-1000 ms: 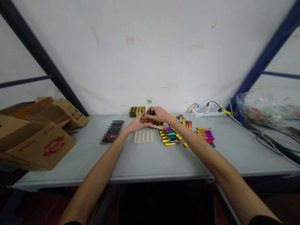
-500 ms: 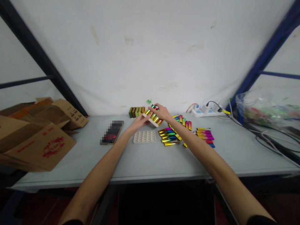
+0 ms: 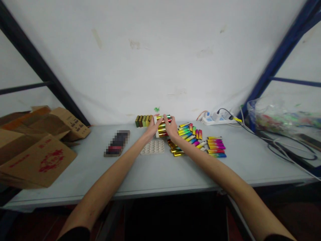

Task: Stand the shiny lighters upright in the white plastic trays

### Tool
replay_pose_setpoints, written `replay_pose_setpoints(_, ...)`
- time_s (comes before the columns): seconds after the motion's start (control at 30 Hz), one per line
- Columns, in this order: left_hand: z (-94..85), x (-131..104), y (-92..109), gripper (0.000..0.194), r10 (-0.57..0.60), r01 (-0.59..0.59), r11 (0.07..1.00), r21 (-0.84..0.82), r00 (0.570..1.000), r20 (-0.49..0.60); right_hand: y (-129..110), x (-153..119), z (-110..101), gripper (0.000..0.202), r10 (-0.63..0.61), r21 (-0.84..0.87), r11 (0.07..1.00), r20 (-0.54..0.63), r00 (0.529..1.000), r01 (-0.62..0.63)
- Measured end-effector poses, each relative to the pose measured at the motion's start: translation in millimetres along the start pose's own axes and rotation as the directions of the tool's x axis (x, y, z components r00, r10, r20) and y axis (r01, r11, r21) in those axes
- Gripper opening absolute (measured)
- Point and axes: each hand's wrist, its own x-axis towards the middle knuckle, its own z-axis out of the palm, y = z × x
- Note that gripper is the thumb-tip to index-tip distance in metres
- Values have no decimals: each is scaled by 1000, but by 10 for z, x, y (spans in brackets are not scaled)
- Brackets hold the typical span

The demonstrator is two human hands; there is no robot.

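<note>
Between my hands is a bundle of shiny metallic-coloured tubes [image 3: 162, 126], seated in a white tray [image 3: 157, 134] that is tipped onto its side above the table. My left hand [image 3: 151, 129] grips it from the left, around the tray side. My right hand [image 3: 171, 128] closes over the tubes' outer ends, its fingers partly hidden. Below my left hand lies a second white tray [image 3: 152, 147] with round hollows. Loose shiny tubes [image 3: 187, 134], several with silvery ends, are spread to the right of my right hand. Behind my left hand stands a block of green and gold tubes [image 3: 141, 121].
A phone-like dark object [image 3: 117, 144], pixelated, lies on the left. Open cardboard boxes [image 3: 42, 157] occupy the far left. A row of purple and yellow tubes [image 3: 216, 146], a power strip [image 3: 218, 119], cables [image 3: 283, 144] and a clear plastic bag [image 3: 276, 113] are on the right.
The tray of tubes has turned from slanted to lying sideways, tubes pointing right. My right hand has come down from its top to the tube ends. The view has shifted slightly.
</note>
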Motion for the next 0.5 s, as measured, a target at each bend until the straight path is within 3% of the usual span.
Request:
replay_pose_setpoints(0.27, 95, 139, -54, 53, -1, 3, 986, 165, 1000, -13, 46, -86, -21, 58, 90, 91, 992, -79, 993, -83)
replay_pose_setpoints(0.5, 104, 148, -6, 46, 9, -24, 965, 262, 998, 58, 87, -144, -18, 58, 125, 146, 983, -118, 985, -107)
